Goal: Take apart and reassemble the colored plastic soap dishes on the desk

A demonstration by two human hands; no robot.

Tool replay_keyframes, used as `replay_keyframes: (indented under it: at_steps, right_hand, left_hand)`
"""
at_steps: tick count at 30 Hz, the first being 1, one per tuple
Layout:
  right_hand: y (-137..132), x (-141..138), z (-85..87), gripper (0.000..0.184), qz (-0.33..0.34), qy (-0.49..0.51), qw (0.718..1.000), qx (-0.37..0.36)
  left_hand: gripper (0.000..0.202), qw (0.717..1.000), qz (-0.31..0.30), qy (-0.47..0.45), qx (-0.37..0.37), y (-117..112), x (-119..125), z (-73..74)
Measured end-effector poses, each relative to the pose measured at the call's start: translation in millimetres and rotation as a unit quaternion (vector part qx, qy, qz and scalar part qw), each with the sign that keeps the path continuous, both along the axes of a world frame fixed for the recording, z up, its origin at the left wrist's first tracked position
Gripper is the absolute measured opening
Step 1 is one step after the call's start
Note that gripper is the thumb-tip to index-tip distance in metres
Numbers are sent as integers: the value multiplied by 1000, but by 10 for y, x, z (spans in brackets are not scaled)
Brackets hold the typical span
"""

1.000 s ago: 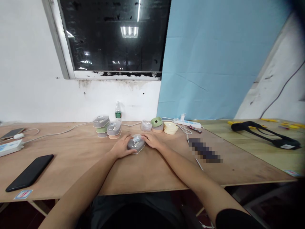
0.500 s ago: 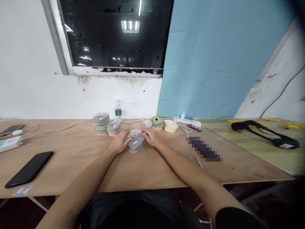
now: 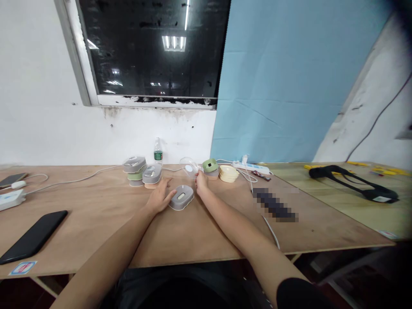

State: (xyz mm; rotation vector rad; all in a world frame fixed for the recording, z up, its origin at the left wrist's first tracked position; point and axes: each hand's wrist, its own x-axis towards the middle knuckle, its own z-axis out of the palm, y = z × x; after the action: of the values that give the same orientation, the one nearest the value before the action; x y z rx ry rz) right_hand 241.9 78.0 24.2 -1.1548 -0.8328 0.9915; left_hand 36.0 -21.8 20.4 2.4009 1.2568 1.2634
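A grey oval-cornered box with a slot in its top rests on the brown table. My left hand lies at its left side, fingers spread, the thumb at the box's edge. Behind the box, my right hand pinches a clear plastic lid that is raised and tilted. Stacked grey and green boxes stand to the left, beside another grey box. A green part and a pile of cream-coloured trays are beyond my right hand.
A black phone lies at the left near the table's front edge. A bottle stands by the wall. White power strips and cables lie at the back right and far left. A black strap-like frame is far right.
My right hand has taken the clear lid up off the grey box and moved it back and to the right. The left hand has stayed by the box.
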Motion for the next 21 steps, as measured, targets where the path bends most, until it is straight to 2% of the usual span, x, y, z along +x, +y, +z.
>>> replay_keyframes:
  at_steps: [2, 5, 9, 13, 21]
  right_hand:
    - [97, -52, 6, 25, -11, 63, 997, -46]
    - [181, -71, 23, 29, 12, 129, 989, -72]
    - [206, 28, 42, 33, 45, 194, 978, -63]
    - [199, 145, 23, 28, 85, 267, 959, -27]
    - [219, 178, -111, 24, 128, 176, 976, -34]
  left_hand:
    - [51, 1000, -2, 18, 3, -34, 3, 27]
    - [49, 999, -10, 35, 7, -58, -1, 58]
    - [47, 999, -11, 47, 9, -55, -4, 63]
    - [46, 998, -12, 58, 7, -35, -3, 40]
    - [50, 996, -24, 91, 5, -25, 3, 21]
